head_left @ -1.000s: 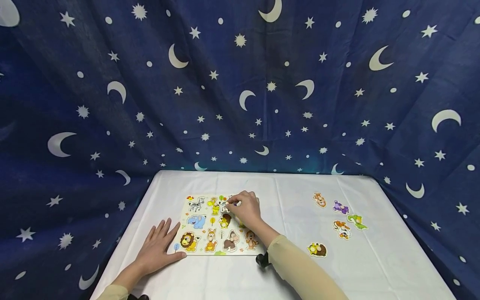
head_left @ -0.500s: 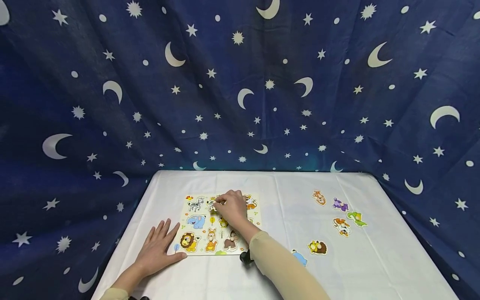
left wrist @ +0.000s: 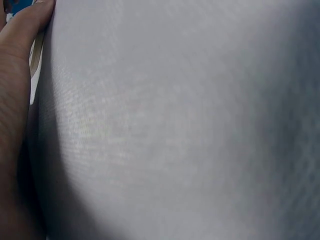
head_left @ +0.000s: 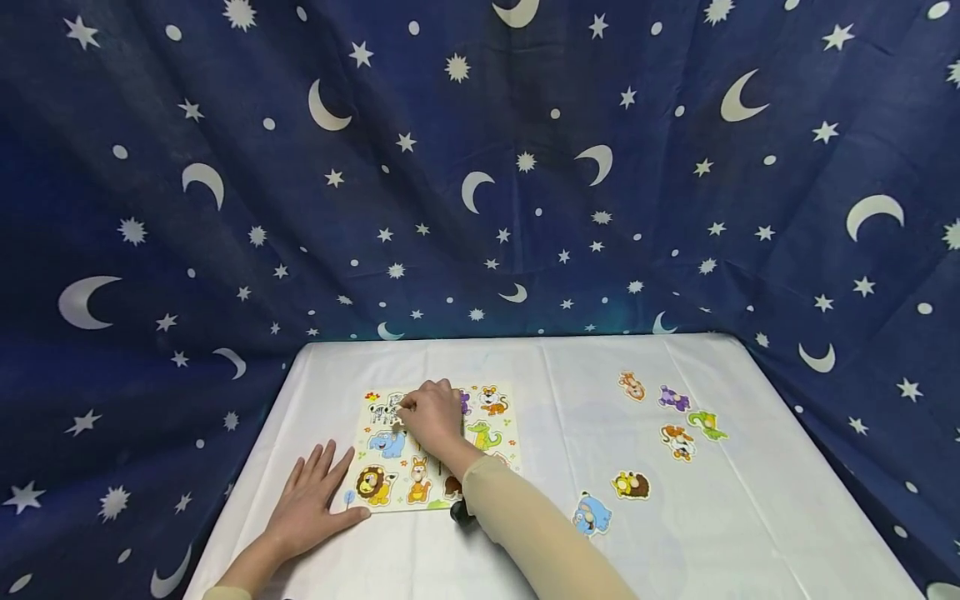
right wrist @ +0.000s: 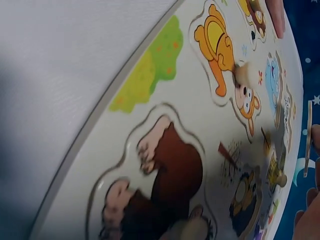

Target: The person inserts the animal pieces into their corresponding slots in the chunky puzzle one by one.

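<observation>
A flat puzzle board [head_left: 402,497] with animal pictures lies on the white table. My right hand [head_left: 433,412] pinches a black-and-white zebra puzzle piece [head_left: 381,412] over the board's upper left, where a zebra is pictured. In the right wrist view, that hand's fingertips [right wrist: 316,137] hold the thin piece [right wrist: 308,140] nearly edge-on. Whether it touches the board is unclear. My left hand [head_left: 311,504] rests flat with spread fingers, its thumb at the board's lower left corner. The left wrist view shows only the thumb side of this hand [left wrist: 15,75] against the board's edge.
To the right lie several loose puzzle pieces: a blue elephant [head_left: 592,515], a yellow-brown hedgehog [head_left: 630,485], an orange-and-white tiger [head_left: 678,442], a green crocodile [head_left: 707,425], a purple animal [head_left: 674,398] and an orange-brown one [head_left: 632,386]. A starry blue cloth [head_left: 480,250] hangs behind the table.
My right hand has moved left across the board with the zebra piece, to the zebra picture. The blue elephant piece has come out from behind the right sleeve. The left hand stays put.
</observation>
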Demonstrator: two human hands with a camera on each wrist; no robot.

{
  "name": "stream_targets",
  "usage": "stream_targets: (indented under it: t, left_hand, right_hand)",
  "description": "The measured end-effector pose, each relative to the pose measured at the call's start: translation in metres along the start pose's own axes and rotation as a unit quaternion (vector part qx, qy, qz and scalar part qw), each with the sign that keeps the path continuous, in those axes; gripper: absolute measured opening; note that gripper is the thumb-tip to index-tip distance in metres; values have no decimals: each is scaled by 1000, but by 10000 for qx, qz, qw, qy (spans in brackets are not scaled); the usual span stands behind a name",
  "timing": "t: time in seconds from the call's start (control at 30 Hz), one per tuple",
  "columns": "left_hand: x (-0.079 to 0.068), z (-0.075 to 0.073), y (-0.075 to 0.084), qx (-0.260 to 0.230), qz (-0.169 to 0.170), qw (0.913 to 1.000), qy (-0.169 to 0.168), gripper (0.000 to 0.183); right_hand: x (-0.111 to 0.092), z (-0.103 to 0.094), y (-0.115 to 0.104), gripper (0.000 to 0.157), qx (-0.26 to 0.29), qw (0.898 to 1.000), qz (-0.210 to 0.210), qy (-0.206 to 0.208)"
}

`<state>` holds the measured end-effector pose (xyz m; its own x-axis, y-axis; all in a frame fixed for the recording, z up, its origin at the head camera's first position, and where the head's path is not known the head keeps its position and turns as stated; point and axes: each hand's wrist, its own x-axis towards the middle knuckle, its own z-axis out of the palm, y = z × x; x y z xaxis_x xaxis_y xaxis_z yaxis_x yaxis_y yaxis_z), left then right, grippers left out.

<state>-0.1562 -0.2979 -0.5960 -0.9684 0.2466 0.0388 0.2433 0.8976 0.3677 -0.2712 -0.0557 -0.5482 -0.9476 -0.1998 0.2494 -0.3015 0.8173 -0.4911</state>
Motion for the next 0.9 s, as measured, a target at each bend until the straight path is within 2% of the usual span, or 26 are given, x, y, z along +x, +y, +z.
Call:
stream_targets:
  t: [0.2, 0.43, 0.9]
  left_hand:
    - [-3, -1, 2, 4, 55, 9999, 101, 105]
    - [0, -2, 3, 72, -18, 10000, 35, 105]
    - [2, 1, 0, 176, 42, 9998, 77, 105]
  right_hand:
    - [3, 12, -8, 11, -222, 9996, 158, -53]
    - [7, 24, -11, 11, -268, 9994, 187, 113]
    - [4, 32, -11, 10, -454, 9988, 92, 126]
